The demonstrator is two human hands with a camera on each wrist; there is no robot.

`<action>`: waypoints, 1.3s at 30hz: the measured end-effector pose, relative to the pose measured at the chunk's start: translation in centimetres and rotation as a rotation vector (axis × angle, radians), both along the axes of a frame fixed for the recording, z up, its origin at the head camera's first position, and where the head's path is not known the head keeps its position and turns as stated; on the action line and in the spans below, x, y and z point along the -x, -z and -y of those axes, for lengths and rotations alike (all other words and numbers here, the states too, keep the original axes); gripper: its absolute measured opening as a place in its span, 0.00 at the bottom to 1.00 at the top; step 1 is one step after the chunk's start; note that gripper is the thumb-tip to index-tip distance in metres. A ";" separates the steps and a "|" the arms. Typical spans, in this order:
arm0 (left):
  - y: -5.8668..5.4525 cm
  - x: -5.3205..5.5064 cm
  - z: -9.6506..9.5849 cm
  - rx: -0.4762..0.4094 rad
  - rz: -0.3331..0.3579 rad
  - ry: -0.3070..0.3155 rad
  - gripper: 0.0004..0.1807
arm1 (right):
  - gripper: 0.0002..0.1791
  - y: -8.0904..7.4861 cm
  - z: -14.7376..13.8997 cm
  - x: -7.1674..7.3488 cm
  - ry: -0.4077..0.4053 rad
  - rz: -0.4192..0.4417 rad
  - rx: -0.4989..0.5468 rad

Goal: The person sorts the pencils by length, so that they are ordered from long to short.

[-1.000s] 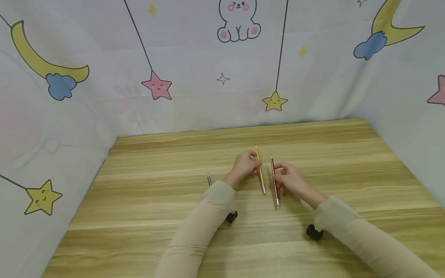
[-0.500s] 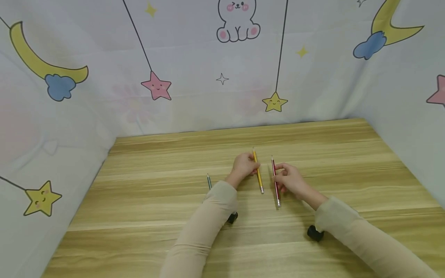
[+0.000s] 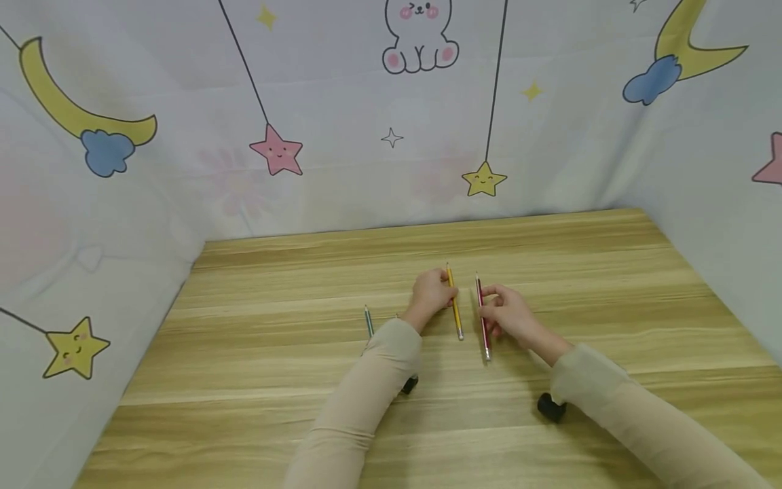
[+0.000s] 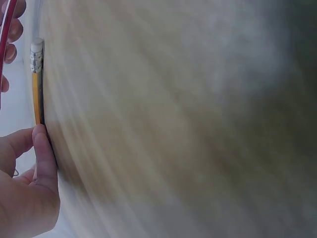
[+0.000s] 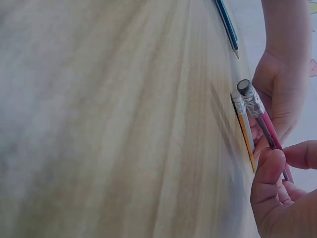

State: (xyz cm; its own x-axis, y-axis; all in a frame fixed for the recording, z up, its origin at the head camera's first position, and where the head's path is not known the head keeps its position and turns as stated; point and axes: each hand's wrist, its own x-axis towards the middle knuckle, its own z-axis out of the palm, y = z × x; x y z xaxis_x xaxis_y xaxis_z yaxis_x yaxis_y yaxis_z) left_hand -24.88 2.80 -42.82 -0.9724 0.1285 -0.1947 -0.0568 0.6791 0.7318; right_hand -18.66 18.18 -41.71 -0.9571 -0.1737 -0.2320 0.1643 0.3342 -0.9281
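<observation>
In the head view my left hand pinches a yellow pencil between thumb and fingers. Its eraser end points toward me, and in the left wrist view the yellow pencil lies close along the wooden surface. Just to the right, my right hand pinches a dark red pencil, roughly parallel to the yellow one with a small gap between. Seen from the right wrist, the red pencil is raised above the tabletop, its eraser end overlapping the yellow pencil.
A teal pencil lies on the wooden table left of my left hand, partly covered by the sleeve. Another pencil's tip shows beside that sleeve. A printed cloth stands along the back and sides.
My left hand has drawn the yellow pencil slightly toward me and left. The left sleeve has shifted right, uncovering a pencil tip. My right hand and the red pencil have barely moved.
</observation>
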 end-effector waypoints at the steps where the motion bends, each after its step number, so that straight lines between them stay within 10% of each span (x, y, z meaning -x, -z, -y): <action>1: 0.0 0.0 0.0 -0.005 0.003 0.000 0.17 | 0.23 0.0 0.1 0.1 -0.001 -0.003 -0.007; 39: 0.1 0.3 -0.2 0.067 -0.059 0.010 0.19 | 0.25 0.4 2.4 5.6 -0.018 -0.036 -0.218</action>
State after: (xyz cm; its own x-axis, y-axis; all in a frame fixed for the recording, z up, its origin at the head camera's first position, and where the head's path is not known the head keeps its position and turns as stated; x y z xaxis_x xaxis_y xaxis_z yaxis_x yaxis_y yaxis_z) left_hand -25.19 3.05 -42.96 -0.9813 0.1264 -0.1453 -0.0080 0.7271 0.6865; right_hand -24.22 15.76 -42.12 -0.9625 -0.1403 -0.2321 0.1248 0.5306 -0.8384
